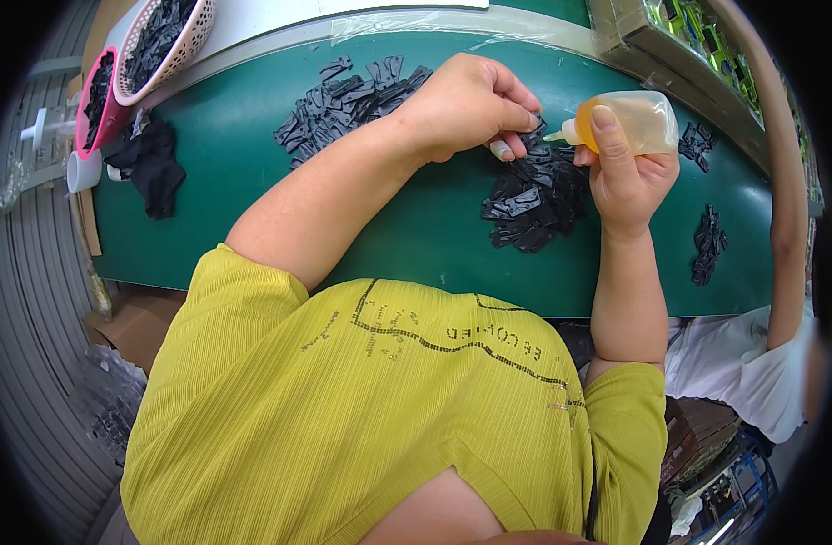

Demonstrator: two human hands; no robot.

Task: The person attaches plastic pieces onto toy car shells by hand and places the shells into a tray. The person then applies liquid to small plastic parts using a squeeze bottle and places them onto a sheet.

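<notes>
My left hand [479, 104], thumb and fingers pinched together, grips a small black plastic part [533, 130] above a pile of like parts. A soft, translucent squeeze bottle [647, 123] with amber liquid in it lies tilted in my right hand [629, 177]. Its thin nozzle points left, close by the part in my left fingers; whether they touch I cannot tell. Below both hands spreads the pile of black parts [534, 204]. A second heap of black parts [352, 100] lies behind my left forearm.
The green table [416, 227] also carries small groups of black parts [707, 245] at the right and a black cloth [152, 168] at the left. Baskets [193, 50] of black parts stand far left. A carton [675, 54] is at the back right, beside another person's arm [784, 163].
</notes>
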